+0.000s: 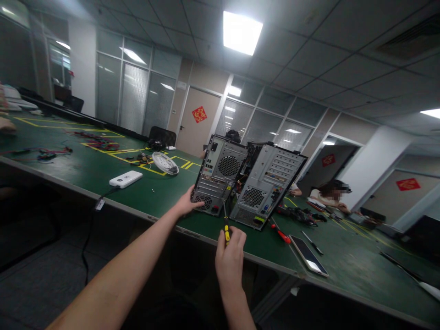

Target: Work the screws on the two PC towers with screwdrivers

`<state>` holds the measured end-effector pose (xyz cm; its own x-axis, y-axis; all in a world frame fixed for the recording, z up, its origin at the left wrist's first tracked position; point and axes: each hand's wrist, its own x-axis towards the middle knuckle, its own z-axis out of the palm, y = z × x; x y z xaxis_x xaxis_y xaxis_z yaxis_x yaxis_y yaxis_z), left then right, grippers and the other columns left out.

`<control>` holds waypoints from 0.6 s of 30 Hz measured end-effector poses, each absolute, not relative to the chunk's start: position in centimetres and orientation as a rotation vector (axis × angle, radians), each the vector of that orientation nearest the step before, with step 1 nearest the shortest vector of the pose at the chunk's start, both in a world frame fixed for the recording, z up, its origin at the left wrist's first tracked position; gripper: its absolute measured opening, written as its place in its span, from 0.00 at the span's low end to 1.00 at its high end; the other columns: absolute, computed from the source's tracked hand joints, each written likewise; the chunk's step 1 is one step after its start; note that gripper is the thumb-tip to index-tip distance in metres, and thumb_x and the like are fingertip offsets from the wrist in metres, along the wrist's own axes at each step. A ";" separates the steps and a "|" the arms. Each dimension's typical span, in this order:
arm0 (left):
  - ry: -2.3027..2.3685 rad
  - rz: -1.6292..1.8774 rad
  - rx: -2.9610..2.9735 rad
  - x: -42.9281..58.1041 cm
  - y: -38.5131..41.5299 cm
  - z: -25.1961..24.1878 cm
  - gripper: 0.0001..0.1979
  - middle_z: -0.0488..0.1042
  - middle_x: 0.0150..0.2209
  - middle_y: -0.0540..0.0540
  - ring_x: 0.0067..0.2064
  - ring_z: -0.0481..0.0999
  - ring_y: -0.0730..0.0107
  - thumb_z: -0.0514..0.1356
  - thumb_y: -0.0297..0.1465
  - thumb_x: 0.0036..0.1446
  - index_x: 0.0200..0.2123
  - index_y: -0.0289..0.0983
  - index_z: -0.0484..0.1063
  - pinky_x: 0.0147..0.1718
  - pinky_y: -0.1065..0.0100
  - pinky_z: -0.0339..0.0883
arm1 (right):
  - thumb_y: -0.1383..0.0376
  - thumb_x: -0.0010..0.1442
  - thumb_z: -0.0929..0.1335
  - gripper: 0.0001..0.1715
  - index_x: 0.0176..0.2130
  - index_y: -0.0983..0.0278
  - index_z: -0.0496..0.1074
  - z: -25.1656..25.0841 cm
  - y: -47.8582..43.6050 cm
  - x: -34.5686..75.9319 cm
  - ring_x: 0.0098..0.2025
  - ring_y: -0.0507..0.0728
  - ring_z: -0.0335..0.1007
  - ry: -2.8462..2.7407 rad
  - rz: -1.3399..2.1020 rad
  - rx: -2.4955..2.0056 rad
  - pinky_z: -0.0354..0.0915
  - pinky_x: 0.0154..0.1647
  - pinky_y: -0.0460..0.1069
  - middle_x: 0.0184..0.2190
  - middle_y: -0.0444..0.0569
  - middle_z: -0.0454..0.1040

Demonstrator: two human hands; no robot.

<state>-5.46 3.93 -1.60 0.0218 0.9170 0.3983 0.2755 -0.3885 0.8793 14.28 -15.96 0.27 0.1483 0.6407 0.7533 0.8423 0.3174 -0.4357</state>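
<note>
Two computer cases stand side by side on the green table, their rear panels facing me. My left hand (187, 201) rests against the lower left edge of the left case (222, 165), its fingers apart and the thumb lying over the small fan grille. My right hand (231, 250) is closed around the yellow and black screwdriver (226, 229). The screwdriver points up, its shaft in front of the lower right corner of the left case. Close by on the right stands the right case (268, 183), tilted in view. Whether the tip touches a screw cannot be made out.
On the green table (165, 195), a white power bank (126, 179) with a cable and a white round basket (165, 163) lie left. A red screwdriver (281, 233), a phone (308, 255) and black cables (302, 214) lie right. Another person (328, 195) sits at the far right.
</note>
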 end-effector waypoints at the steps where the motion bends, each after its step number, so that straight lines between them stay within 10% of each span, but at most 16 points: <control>1: 1.214 1.403 1.709 -5.5 4.0 -1.6 0.53 0.74 0.64 0.37 0.65 0.73 0.47 0.75 0.46 0.45 0.71 0.39 0.58 0.66 0.50 0.62 | 0.54 0.76 0.56 0.18 0.52 0.62 0.66 0.3 -16.0 14.3 0.47 0.65 0.75 -1.568 -0.247 -1.386 0.71 0.44 0.57 0.48 0.58 0.68; 18: 1.201 1.401 1.722 -5.4 3.9 -1.5 0.54 0.72 0.65 0.35 0.65 0.73 0.48 0.74 0.44 0.47 0.72 0.37 0.55 0.66 0.52 0.62 | 0.52 0.77 0.55 0.24 0.54 0.62 0.71 0.3 -15.8 14.4 0.38 0.60 0.74 -1.583 -0.225 -1.439 0.70 0.37 0.53 0.45 0.54 0.68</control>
